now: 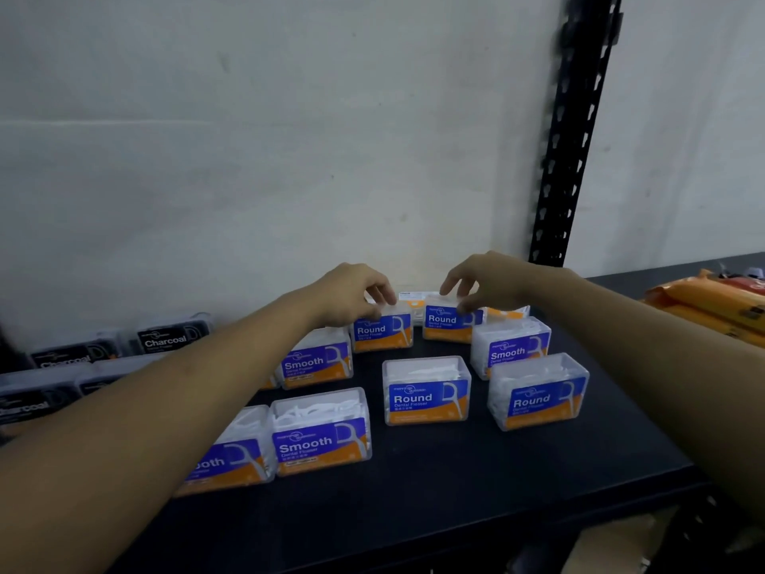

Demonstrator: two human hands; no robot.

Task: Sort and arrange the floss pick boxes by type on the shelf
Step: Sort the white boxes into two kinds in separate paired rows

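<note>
The black shelf carries dark Charcoal boxes at 9 o'clock, orange packets at 3 o'clock, and Smooth boxes and Round boxes crowding the middle. At 12 o'clock, the left grip grasps the rear Round box; the right grip pinches the neighbouring Round box.

Arms are hiding parts of the rows.
The left forearm is covering half a front Smooth box and most of a second box behind it; the left hand and right hand are masking the tops of the left Round box and right Round box; the Charcoal boxes are blurring at the left edge.
</note>
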